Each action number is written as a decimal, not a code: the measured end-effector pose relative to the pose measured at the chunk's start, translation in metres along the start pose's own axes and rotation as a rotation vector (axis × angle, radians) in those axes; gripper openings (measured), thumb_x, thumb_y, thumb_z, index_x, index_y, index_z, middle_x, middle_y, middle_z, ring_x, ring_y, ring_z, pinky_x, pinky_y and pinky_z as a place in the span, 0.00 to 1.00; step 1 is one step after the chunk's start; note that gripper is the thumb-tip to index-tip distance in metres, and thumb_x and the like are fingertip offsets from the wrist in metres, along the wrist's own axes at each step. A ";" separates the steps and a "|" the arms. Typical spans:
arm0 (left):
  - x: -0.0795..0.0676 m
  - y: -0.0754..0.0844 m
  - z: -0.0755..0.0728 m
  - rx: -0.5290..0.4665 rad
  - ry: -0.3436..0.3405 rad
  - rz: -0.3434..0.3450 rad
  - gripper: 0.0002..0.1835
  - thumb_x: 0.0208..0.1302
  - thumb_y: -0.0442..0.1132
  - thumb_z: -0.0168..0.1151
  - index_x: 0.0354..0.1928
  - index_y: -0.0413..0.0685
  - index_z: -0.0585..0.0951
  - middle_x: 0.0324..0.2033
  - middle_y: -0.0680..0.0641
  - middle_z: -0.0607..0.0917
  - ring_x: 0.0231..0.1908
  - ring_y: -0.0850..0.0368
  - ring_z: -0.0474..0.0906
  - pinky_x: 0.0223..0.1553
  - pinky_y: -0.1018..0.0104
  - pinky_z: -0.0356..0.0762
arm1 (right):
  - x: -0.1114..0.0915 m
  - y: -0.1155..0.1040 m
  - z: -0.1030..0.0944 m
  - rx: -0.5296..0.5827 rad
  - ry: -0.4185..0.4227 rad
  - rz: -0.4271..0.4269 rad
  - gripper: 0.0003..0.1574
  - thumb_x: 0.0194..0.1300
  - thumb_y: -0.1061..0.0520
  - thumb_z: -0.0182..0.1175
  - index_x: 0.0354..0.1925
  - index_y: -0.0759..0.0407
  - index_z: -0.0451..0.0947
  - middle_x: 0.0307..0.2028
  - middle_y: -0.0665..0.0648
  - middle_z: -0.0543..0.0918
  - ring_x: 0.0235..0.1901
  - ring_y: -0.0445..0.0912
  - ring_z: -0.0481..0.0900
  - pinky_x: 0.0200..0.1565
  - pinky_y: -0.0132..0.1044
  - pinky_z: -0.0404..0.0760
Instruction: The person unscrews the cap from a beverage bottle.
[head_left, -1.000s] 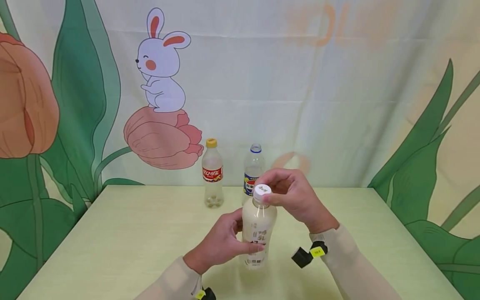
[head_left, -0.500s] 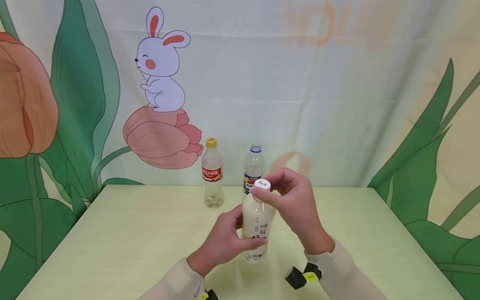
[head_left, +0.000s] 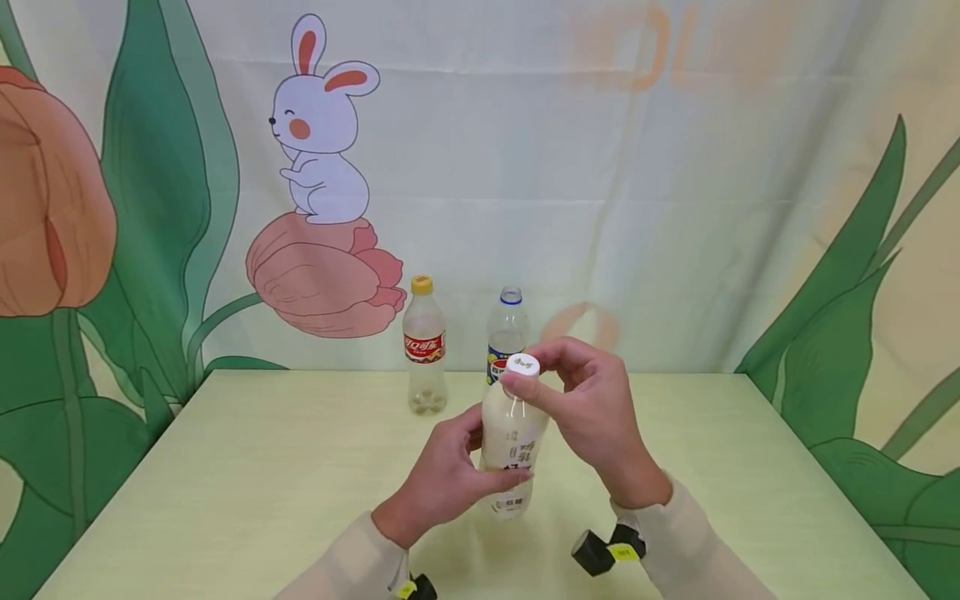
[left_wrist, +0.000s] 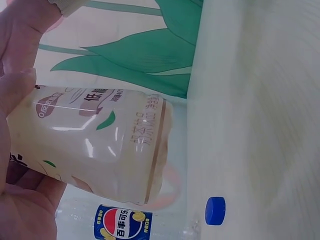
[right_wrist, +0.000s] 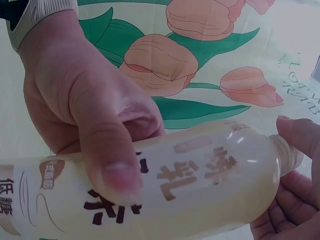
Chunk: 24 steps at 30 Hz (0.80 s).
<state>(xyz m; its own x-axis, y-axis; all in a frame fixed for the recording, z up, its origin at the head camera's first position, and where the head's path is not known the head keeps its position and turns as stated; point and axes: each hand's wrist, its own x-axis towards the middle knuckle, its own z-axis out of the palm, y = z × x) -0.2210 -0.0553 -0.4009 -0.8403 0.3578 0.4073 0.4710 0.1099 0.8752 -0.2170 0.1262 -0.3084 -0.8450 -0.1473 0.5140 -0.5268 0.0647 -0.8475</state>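
Note:
In the head view, a milk tea bottle (head_left: 513, 442) with pale, cloudy contents is held a little above the table. My left hand (head_left: 444, 477) grips its body, thumb across the printed label. At the neck, my right hand (head_left: 588, 400) pinches the white cap (head_left: 522, 364) between thumb and fingers. The left wrist view shows the bottle's base (left_wrist: 159, 150) apart from the tabletop. From the right wrist camera, my left thumb (right_wrist: 120, 182) lies over the label; the right fingers at the frame's edge mostly cover the cap.
Behind stand a capped cola bottle (head_left: 425, 346) with a yellow cap and a capless Pepsi bottle (head_left: 510, 325), partly hidden by the milk tea bottle and right hand. A loose blue cap (left_wrist: 215, 211) lies on the table (head_left: 300, 475). A printed cloth (head_left: 480, 167) hangs at the table's back edge.
The milk tea bottle has risen slightly. My right thumb has shifted from the cap's right side round to its front left. The left hand keeps its grip.

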 end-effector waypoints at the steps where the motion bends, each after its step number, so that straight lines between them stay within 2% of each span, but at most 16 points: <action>1: 0.000 0.000 -0.001 0.001 -0.003 0.002 0.32 0.52 0.39 0.81 0.60 0.53 0.79 0.51 0.53 0.87 0.50 0.57 0.85 0.57 0.64 0.84 | 0.000 0.000 -0.001 0.008 -0.014 -0.003 0.12 0.58 0.60 0.76 0.40 0.60 0.87 0.34 0.51 0.89 0.40 0.50 0.84 0.54 0.41 0.83; 6: -0.001 -0.002 -0.003 -0.001 -0.018 0.007 0.32 0.53 0.38 0.81 0.60 0.52 0.79 0.50 0.52 0.87 0.49 0.57 0.86 0.56 0.63 0.84 | 0.004 0.001 -0.004 0.062 -0.097 -0.007 0.12 0.58 0.62 0.75 0.41 0.63 0.85 0.36 0.51 0.89 0.40 0.48 0.84 0.53 0.40 0.84; 10: -0.001 -0.003 -0.005 -0.021 -0.038 0.000 0.32 0.52 0.37 0.82 0.59 0.52 0.80 0.51 0.53 0.87 0.48 0.56 0.86 0.55 0.62 0.84 | 0.008 0.002 -0.009 0.079 -0.165 0.011 0.13 0.58 0.65 0.74 0.43 0.64 0.85 0.37 0.50 0.88 0.39 0.46 0.84 0.47 0.37 0.84; 17: 0.000 0.000 -0.006 -0.041 -0.095 -0.044 0.33 0.53 0.38 0.81 0.61 0.55 0.79 0.53 0.54 0.87 0.49 0.57 0.86 0.55 0.63 0.84 | 0.015 0.005 -0.018 0.109 -0.290 0.052 0.08 0.63 0.61 0.71 0.42 0.54 0.86 0.39 0.49 0.88 0.37 0.44 0.84 0.40 0.36 0.85; 24: 0.001 0.002 -0.008 -0.051 -0.154 -0.078 0.32 0.54 0.38 0.80 0.62 0.54 0.78 0.53 0.53 0.87 0.48 0.56 0.86 0.55 0.62 0.84 | 0.021 0.013 -0.023 0.237 -0.396 0.019 0.10 0.64 0.60 0.71 0.43 0.48 0.87 0.41 0.47 0.88 0.36 0.40 0.84 0.39 0.32 0.84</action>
<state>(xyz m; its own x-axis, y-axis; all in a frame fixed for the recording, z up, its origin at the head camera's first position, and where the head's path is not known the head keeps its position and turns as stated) -0.2231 -0.0626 -0.3967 -0.8212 0.4878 0.2961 0.3881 0.0971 0.9165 -0.2437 0.1471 -0.3061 -0.7300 -0.5166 0.4475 -0.4373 -0.1502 -0.8867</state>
